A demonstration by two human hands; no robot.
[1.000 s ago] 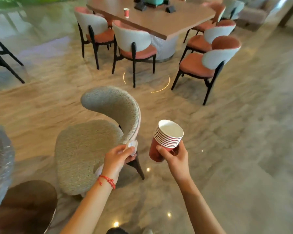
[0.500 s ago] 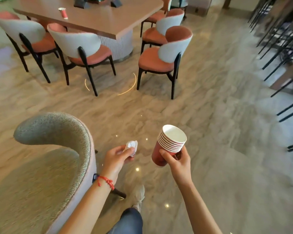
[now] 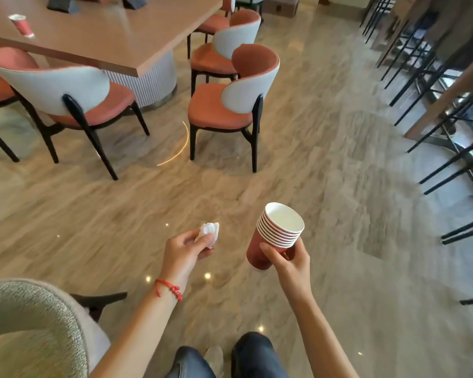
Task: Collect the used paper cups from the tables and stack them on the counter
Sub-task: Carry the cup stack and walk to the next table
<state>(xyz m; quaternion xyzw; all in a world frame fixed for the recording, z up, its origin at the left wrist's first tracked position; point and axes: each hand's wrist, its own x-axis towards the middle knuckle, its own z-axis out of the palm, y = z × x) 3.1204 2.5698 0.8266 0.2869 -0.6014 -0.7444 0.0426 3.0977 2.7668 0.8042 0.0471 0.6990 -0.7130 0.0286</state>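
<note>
A marbled floor [image 3: 311, 165] fills the view, with a long wooden counter [image 3: 115, 36] at upper left ringed by orange chairs [image 3: 230, 105] and carrying one red paper cup [image 3: 22, 25]. Nearer, the right hand [image 3: 291, 259] is wrapped around a tilted stack of red cups [image 3: 275, 234]. The left hand [image 3: 186, 251], apart from it, pinches a crumpled white tissue [image 3: 210, 231].

Glossy marbled floor [image 3: 298, 148]; orange chairs [image 3: 224, 105] round a wooden table [image 3: 115, 42]; perhaps stools [image 3: 432, 85] right.

A café or lounge: cushioned chairs [image 3: 224, 105] ring a long wooden worktop [image 3: 115, 31], black-legged stools [image 3: 434, 105] well to its right.
</note>
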